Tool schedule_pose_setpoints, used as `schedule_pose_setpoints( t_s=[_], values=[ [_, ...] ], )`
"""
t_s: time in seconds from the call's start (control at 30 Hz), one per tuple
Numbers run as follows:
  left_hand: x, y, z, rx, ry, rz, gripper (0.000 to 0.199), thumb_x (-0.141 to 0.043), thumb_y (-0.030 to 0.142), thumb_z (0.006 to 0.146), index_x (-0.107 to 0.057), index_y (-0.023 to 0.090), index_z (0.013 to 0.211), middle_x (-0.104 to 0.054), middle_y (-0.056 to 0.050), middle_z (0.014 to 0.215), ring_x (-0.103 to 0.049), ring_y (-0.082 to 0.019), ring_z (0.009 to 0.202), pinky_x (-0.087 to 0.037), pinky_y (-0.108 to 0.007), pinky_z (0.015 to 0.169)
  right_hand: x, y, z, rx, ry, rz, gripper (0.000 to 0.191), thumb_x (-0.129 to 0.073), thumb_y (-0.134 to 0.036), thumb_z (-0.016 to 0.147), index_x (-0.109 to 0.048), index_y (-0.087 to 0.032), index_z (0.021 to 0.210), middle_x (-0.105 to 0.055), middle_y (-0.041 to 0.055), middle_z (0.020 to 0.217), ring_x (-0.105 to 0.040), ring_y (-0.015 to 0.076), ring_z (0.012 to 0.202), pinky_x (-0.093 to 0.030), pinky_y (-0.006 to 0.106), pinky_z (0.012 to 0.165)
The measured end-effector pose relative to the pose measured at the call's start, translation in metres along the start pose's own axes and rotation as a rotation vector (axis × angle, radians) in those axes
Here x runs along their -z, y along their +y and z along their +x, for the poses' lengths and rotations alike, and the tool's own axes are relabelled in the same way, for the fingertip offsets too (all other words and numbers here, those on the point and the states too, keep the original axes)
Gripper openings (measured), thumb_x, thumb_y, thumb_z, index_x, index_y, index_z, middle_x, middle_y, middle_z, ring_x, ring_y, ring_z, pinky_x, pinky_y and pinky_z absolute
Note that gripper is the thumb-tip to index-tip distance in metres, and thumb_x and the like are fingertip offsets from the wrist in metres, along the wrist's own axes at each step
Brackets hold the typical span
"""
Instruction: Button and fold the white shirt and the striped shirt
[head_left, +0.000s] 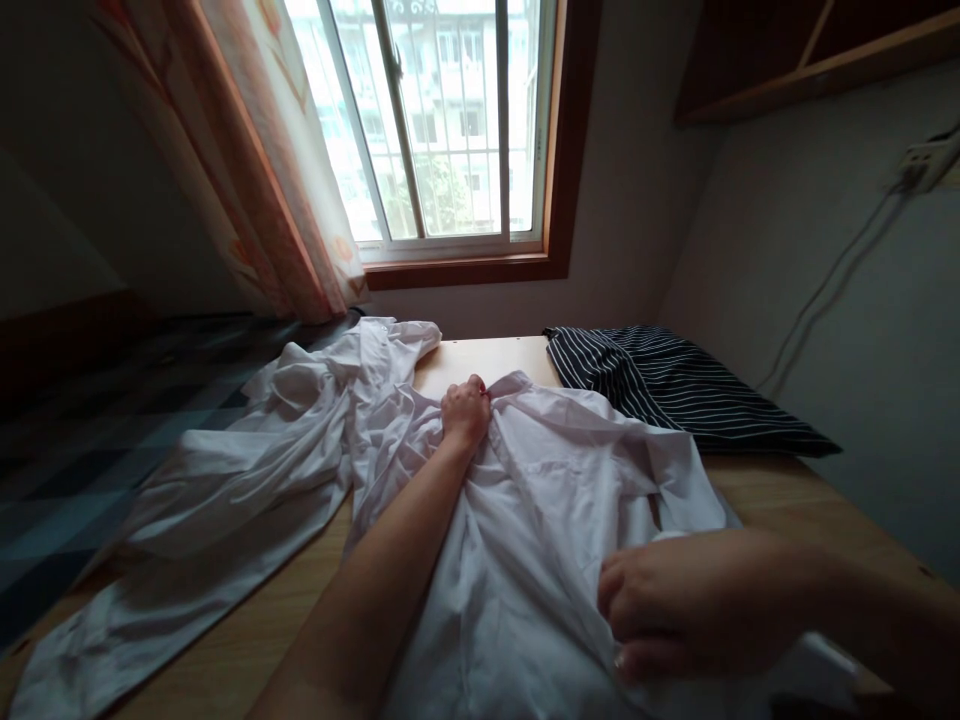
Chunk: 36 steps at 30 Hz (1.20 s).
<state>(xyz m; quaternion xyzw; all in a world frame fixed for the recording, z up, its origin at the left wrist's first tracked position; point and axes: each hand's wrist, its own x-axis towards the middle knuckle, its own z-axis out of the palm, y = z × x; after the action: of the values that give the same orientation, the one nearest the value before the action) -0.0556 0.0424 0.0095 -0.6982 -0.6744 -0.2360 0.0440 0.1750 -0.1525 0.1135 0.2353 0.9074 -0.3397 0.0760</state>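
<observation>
A white shirt lies spread and wrinkled before me, its collar end toward the window. At that collar end, my left hand is closed on the gathered fabric. Closer to me on the right, my right hand is curled at the shirt's front edge, slightly blurred. Its fingers are bent onto the cloth, and the fingertips are partly hidden. More crumpled white cloth stretches along the left side; whether it belongs to the same shirt I cannot tell.
Under the cloth is a pale wooden board. A black-and-white striped cloth lies at the back right. Dark checked bedding is on the left. Beyond are a curtain, a window and a cable on the wall.
</observation>
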Motion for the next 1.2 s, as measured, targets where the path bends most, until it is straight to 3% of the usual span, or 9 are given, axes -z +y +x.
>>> schedule_pose_setpoints(
  t_s=[0.07, 0.2, 0.27, 0.43, 0.63, 0.8, 0.9, 1.03, 1.2],
  values=[
    [0.000, -0.001, 0.001, -0.019, 0.004, -0.053, 0.020, -0.050, 0.026, 0.092, -0.067, 0.020, 0.103, -0.071, -0.010, 0.101, -0.061, -0.026, 0.102, -0.042, -0.036, 0.092, 0.015, 0.018, 0.004, -0.038, -0.006, 0.076, 0.034, -0.048, -0.042, 0.098, -0.073, -0.020, 0.097, -0.073, 0.0044, 0.089, -0.064, 0.0153, 0.077, -0.047, 0.024, 0.069],
    [0.000, -0.005, 0.003, -0.024, 0.006, -0.176, 0.023, -0.051, 0.026, 0.093, -0.071, 0.018, 0.098, -0.074, -0.009, 0.101, -0.064, -0.021, 0.096, -0.043, -0.032, 0.091, 0.046, 0.069, 0.020, -0.430, 0.621, -0.312, 0.027, -0.054, -0.039, 0.095, -0.070, -0.018, 0.103, -0.070, 0.0097, 0.103, -0.062, 0.0212, 0.095, -0.044, 0.029, 0.080],
    [0.001, -0.007, 0.003, -0.007, -0.010, -0.219, 0.022, -0.053, 0.029, 0.092, -0.072, 0.018, 0.092, -0.074, -0.008, 0.094, -0.065, -0.020, 0.090, -0.045, -0.030, 0.084, 0.052, 0.091, 0.029, -0.648, 0.715, -0.521, 0.027, -0.061, -0.038, 0.090, -0.070, -0.015, 0.103, -0.067, 0.0142, 0.107, -0.060, 0.0268, 0.102, -0.043, 0.033, 0.083],
    [0.004, -0.005, 0.000, 0.024, -0.027, -0.303, 0.024, -0.054, 0.034, 0.093, -0.067, 0.017, 0.084, -0.072, -0.006, 0.087, -0.065, -0.018, 0.082, -0.043, -0.027, 0.072, 0.057, 0.119, 0.035, -0.765, 0.709, -0.500, 0.023, -0.050, -0.029, 0.095, -0.070, -0.018, 0.093, -0.070, 0.0109, 0.102, -0.063, 0.0226, 0.095, -0.041, 0.027, 0.074],
    [0.008, 0.007, -0.003, 0.038, -0.062, -0.280, 0.020, -0.047, 0.036, 0.098, -0.061, 0.020, 0.100, -0.073, -0.006, 0.091, -0.068, -0.020, 0.083, -0.043, -0.027, 0.068, 0.082, 0.148, 0.028, -1.002, 0.830, -0.384, 0.031, -0.036, -0.027, 0.102, -0.061, -0.012, 0.114, -0.071, 0.0165, 0.104, -0.067, 0.0254, 0.096, -0.042, 0.029, 0.074],
    [0.008, 0.015, -0.008, -0.006, -0.117, -0.029, 0.024, -0.053, 0.042, 0.095, -0.058, 0.024, 0.110, -0.073, -0.008, 0.092, -0.069, -0.026, 0.086, -0.045, -0.032, 0.072, 0.082, 0.165, 0.035, -1.006, 0.579, -0.536, 0.029, -0.041, -0.023, 0.099, -0.064, -0.012, 0.111, -0.072, 0.0187, 0.103, -0.068, 0.0286, 0.098, -0.045, 0.031, 0.074],
    [0.006, 0.015, -0.010, -0.039, -0.083, 0.020, 0.032, -0.059, 0.041, 0.091, -0.055, 0.022, 0.117, -0.071, -0.009, 0.098, -0.067, -0.027, 0.091, -0.047, -0.034, 0.076, 0.080, 0.159, 0.043, -0.989, 0.472, -0.630, 0.025, -0.048, -0.018, 0.093, -0.067, -0.012, 0.109, -0.070, 0.0194, 0.110, -0.066, 0.0297, 0.103, -0.046, 0.034, 0.078],
    [0.003, 0.014, -0.011, -0.219, 0.057, 0.018, 0.029, -0.062, 0.030, 0.089, -0.059, 0.021, 0.117, -0.063, -0.010, 0.116, -0.057, -0.028, 0.111, -0.044, -0.038, 0.094, 0.083, 0.132, 0.068, -0.852, 0.586, -0.753, 0.030, -0.049, -0.017, 0.092, -0.067, -0.013, 0.114, -0.065, 0.0206, 0.121, -0.060, 0.0291, 0.111, -0.045, 0.037, 0.089],
    [-0.004, 0.013, -0.013, -0.465, -0.039, -0.023, 0.027, -0.051, 0.023, 0.095, -0.063, 0.020, 0.118, -0.064, -0.008, 0.120, -0.055, -0.024, 0.114, -0.043, -0.037, 0.102, 0.083, 0.108, 0.114, -0.788, 0.555, -0.610, 0.034, -0.044, -0.011, 0.092, -0.072, -0.011, 0.110, -0.069, 0.0189, 0.114, -0.063, 0.0246, 0.107, -0.046, 0.029, 0.085]
  ],
)
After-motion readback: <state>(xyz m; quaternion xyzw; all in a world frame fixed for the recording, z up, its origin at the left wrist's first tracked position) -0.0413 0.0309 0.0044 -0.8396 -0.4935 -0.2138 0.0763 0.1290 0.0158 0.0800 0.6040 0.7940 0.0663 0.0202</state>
